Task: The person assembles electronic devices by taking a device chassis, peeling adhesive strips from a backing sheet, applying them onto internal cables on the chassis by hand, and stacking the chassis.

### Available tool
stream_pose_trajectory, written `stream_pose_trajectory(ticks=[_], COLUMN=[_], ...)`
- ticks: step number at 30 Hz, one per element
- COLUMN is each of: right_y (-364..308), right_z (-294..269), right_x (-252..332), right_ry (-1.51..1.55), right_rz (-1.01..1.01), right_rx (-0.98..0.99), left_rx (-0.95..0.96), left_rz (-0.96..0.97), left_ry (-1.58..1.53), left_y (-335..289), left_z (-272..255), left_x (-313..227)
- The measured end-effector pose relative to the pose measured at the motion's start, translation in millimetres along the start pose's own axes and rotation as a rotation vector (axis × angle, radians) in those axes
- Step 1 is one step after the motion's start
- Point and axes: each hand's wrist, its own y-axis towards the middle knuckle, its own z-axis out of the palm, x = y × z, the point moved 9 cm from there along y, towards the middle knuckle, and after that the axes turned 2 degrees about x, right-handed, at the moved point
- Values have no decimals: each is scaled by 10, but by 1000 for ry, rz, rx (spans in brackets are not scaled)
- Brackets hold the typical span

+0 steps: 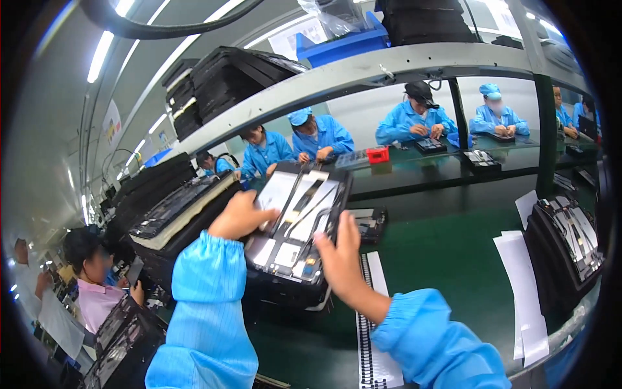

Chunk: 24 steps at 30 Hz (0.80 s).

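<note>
Between my hands, above the green bench, is an opened tablet (299, 214) with silver plates, black cables and small boards showing. It is tilted, in a black foam tray (291, 292). My left hand (241, 217) is closed on the left side, its thumb over the top face. At the right edge, my right hand (345, 262) grips with its thumb on top and its fingers stretched along the side. Both forearms wear blue sleeves. Just behind the tablet lies another opened device (370, 225), partly hidden by it.
A spiral notebook (382, 350) lies on the green bench (440, 253). At right are white sheets (518, 298) and a black tray with an opened device (570, 233). Stacked trays (181, 214) stand at left. A metal shelf (363, 71) crosses above. Several co-workers in blue sit opposite.
</note>
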Motion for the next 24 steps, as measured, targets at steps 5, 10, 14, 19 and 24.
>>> stream_pose_trajectory(ticks=[5,10,14,19,24], right_y=[-170,-260,-66,708,655], right_z=[474,493,236,-265,277], right_x=[-264,-284,-494,-1469,-2445], right_ry=[-2,-108,22,-850,-1106], right_rz=[92,-10,-39,-246,-511], right_rx=[163,246,347,266,578], left_rx=[88,118,81,-284,-765], left_rz=[-201,-205,-110,-7,103], left_ry=[-145,-276,-413,1,-24], left_y=[-274,-305,-251,-673,-1626], left_z=[272,510,507,43,119], left_x=[638,791,752,263,-263])
